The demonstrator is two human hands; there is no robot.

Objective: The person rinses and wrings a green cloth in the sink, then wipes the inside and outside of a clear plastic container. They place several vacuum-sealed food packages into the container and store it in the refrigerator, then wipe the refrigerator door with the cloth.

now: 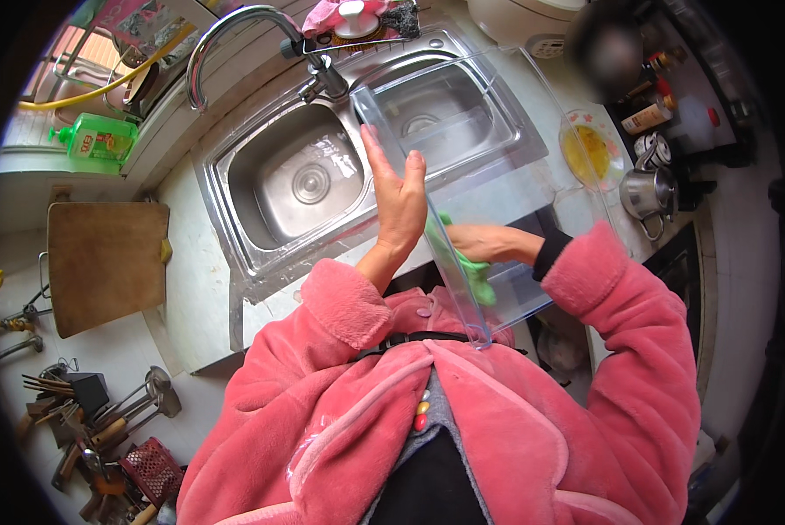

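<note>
A clear plastic drawer-like bin point(456, 282) is tilted up between my body and the sink, its lower corner near my waist. My left hand point(397, 197) steadies its near left wall from outside, fingers along the wall and thumb raised. Inside the bin, my right hand point(481, 243) grips a bunched green cloth point(477, 279) against that wall; the fingertips are hidden by the cloth and wall. The bin's far end reaches over the right basin of a stainless steel double sink point(313, 246). The left basin holds a little water around its drain.
A chrome faucet point(248, 14) arches over the sink. Left are a wooden cutting board point(107, 262), a green soap bottle point(100, 141) and several hanging utensils point(113, 420). On the right counter stand a plate of yellow food point(614, 141), a steel pot point(648, 193) and bottles point(648, 118).
</note>
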